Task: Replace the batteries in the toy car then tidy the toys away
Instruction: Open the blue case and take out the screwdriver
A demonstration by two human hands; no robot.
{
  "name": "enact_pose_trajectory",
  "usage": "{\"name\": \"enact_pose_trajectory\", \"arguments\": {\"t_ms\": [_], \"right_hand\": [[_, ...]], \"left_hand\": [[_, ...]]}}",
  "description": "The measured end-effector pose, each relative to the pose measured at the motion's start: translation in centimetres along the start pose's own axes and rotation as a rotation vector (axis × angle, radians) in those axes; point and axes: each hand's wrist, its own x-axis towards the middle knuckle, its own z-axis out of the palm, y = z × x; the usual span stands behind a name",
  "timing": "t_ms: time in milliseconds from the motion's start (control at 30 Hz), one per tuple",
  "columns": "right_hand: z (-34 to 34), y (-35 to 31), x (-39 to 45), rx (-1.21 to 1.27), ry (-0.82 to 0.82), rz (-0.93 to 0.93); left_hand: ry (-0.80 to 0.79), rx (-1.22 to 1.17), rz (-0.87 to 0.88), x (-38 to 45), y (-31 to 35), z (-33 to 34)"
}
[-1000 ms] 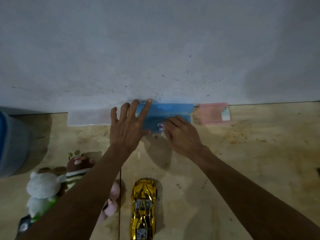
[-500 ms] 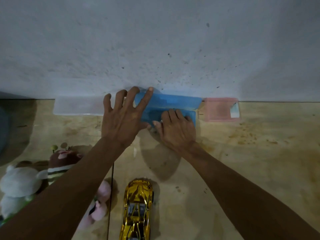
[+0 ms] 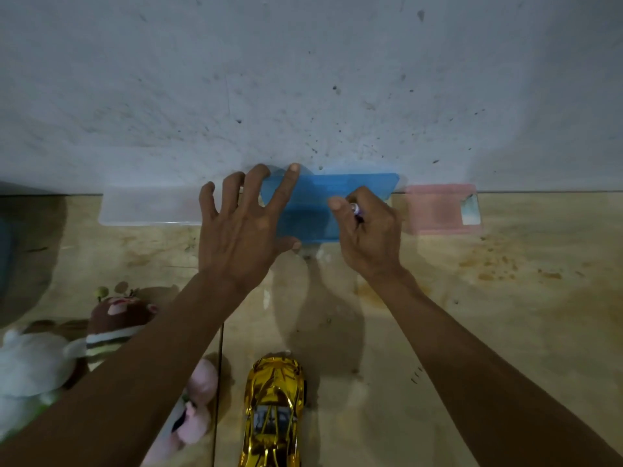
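Note:
A shiny gold toy car (image 3: pixel 273 409) sits on the floor near the bottom edge, nose toward the wall. Against the wall stands a blue translucent box (image 3: pixel 317 210) with its lid tipped up. My left hand (image 3: pixel 242 227) rests spread on the box's left part, fingers on the raised lid. My right hand (image 3: pixel 367 234) is over the box's right part, closed on a small battery (image 3: pixel 354 209) whose white and purple end shows between thumb and fingers. Soft toys lie at the lower left: a brown one (image 3: pixel 116 315), a white one (image 3: pixel 32 369) and a pink one (image 3: pixel 199 409).
A clear box (image 3: pixel 148 207) stands left of the blue one and a pink box (image 3: pixel 441 210) right of it, all along the grey wall. A dark blue-grey container edge (image 3: pixel 4 251) shows at the far left. Tan floor tiles stretch to the right.
My right hand has lifted out of the blue box with a battery pinched in it. The view has shifted slightly left; my left hand stays on the lid.

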Motion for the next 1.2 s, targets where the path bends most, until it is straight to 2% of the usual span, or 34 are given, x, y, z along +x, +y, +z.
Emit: {"name": "enact_pose_trajectory", "arguments": {"t_ms": [67, 100, 233, 300, 333, 400, 500, 567, 700, 800, 867, 1000, 1200], "right_hand": [[-1.2, -1.7, 0.6, 0.209, 0.035, 0.14], [-1.9, -2.7, 0.6, 0.338, 0.066, 0.272], [-3.9, -4.5, -0.1, 0.767, 0.245, 1.064], [-4.4, -4.1, -0.9, 0.891, 0.266, 1.323], [-4.4, -3.9, -1.4, 0.899, 0.262, 1.366], [-4.1, -3.6, -2.8, 0.735, 0.203, 1.234], [-3.1, -3.2, -5.0, 0.192, 0.052, 0.649], [-2.5, -2.3, -5.8, 0.05, -0.019, 0.348], [-1.2, 0.8, -7.4, -0.291, -0.216, -0.006], [-1.2, 2.1, -7.5, -0.547, -0.219, -0.094], [-1.6, 1.9, -7.5, -0.599, -0.236, -0.101], [-2.7, 2.0, -8.8, -0.554, -0.319, -0.208], [-2.2, 2.4, -8.1, -0.483, -0.344, -0.284]], "left_hand": [[0.004, -0.01, -0.007, 0.0, 0.0, 0.0], [0.009, -0.012, -0.01, -0.1, 0.1, 0.0], [0.028, -0.005, -0.014, -0.1, 0.4, -0.2], [0.028, -0.006, -0.014, -0.1, 0.5, -0.4], [0.028, -0.004, -0.012, -0.1, 0.5, -0.4], [0.026, 0.001, -0.012, -0.2, 0.5, -0.6], [0.02, 0.004, -0.01, -0.2, 0.6, -0.6], [0.019, 0.007, -0.008, -0.2, 0.6, -0.6], [0.026, 0.014, -0.002, -0.2, 0.5, -0.4], [0.027, 0.019, 0.003, -0.2, 0.6, -0.4], [0.03, 0.018, 0.001, -0.2, 0.6, -0.3], [0.028, 0.025, -0.002, -0.3, 0.5, -0.4], [0.03, 0.026, 0.003, -0.3, 0.6, -0.5]]}}
